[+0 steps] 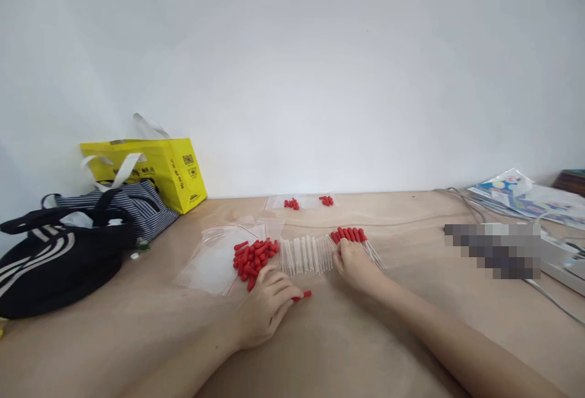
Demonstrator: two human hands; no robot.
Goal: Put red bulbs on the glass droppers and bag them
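My left hand [265, 306] is closed at the fingertips on a red rubber dropper bulb [308, 294], low over the table. Just beyond it lies a pile of loose red bulbs [253, 256]. Thin, clear glass dropper tubes [304, 255] lie side by side in a row at the middle. My right hand [354, 262] is closed, its fingertips down between the right end of that row and a group of droppers [377, 258] whose far ends carry red bulbs [350, 234]. Whatever sits between the right fingertips is hidden.
Clear plastic zip bags [208, 264] lie left of the pile. Another bag [274, 202] with red bulbs is near the wall. A yellow bag [183, 172], striped bag [159, 212] and black bag [59, 270] stand left. Printed sheets [512, 188] and a power strip [567, 270] lie right.
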